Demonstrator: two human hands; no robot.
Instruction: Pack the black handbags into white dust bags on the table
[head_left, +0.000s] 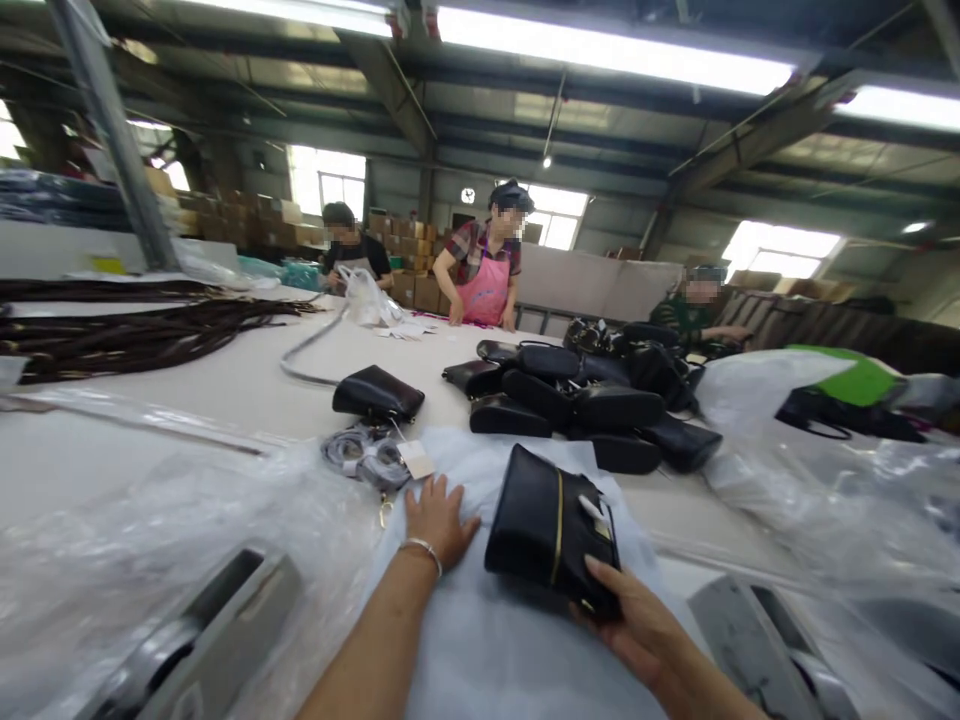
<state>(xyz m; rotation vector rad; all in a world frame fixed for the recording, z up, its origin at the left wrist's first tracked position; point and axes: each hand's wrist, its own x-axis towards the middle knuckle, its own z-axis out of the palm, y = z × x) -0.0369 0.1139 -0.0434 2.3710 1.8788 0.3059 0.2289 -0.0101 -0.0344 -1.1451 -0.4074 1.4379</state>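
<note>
My right hand (626, 615) grips the lower right corner of a black handbag (529, 520) that has a gold stripe and a small white tag. The bag is tilted over a sheet of pale tissue paper (480, 640). On the paper's left part rests my left hand (439, 520), fingers spread and nothing in them, with a bracelet at the wrist. Just beyond it are a coiled grey strap (364, 455) and a paper hang tag (416, 458). Another black bag (379, 392) lies behind the strap.
Several black bags (570, 395) are piled ahead to the right. Clear plastic bags (300, 540) spread on the left, with more plastic (810, 480) at right. Grey metal fixtures (217, 630) stand at the near edge. Dark brown straps (150, 330) lie far left. Several people (484, 265) work across the table.
</note>
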